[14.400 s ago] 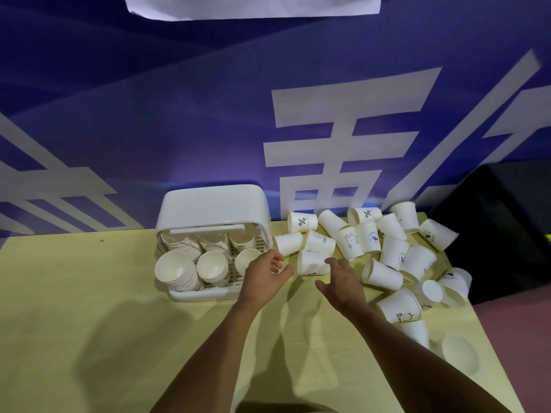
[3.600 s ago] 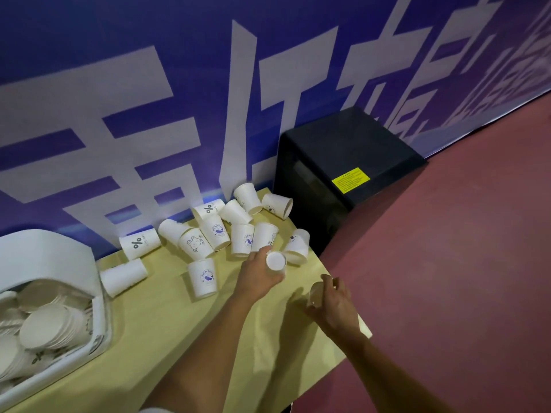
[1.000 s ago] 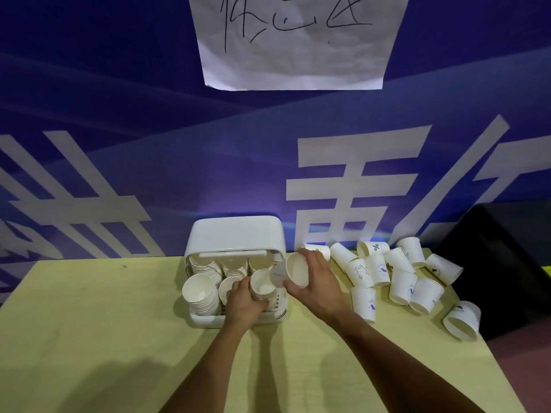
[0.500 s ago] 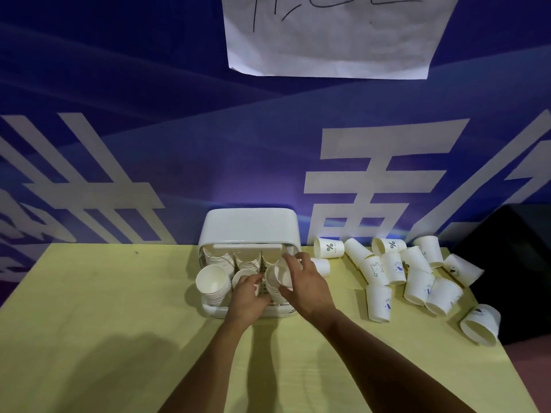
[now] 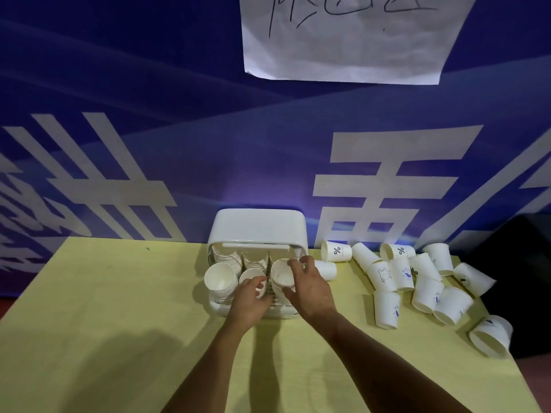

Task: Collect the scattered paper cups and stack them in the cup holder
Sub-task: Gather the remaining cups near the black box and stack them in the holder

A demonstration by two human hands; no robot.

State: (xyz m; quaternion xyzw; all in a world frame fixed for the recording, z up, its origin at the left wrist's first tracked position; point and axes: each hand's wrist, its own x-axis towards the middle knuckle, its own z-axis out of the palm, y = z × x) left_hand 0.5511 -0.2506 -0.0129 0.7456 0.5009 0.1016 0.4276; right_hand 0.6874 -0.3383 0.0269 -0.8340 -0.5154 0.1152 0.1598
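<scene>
right hand [image 5: 310,289] round cup [image 5: 280,274], in holder [image 5: 259,228]

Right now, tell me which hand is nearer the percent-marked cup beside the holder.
Right. The right hand is just left of the cup; the left hand lies farther left.

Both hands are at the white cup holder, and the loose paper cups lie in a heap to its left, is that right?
Not quite. The head view shows the loose paper cups heaped to the right of the white cup holder, not its left. Both the left hand and the right hand are indeed at the holder.
</scene>
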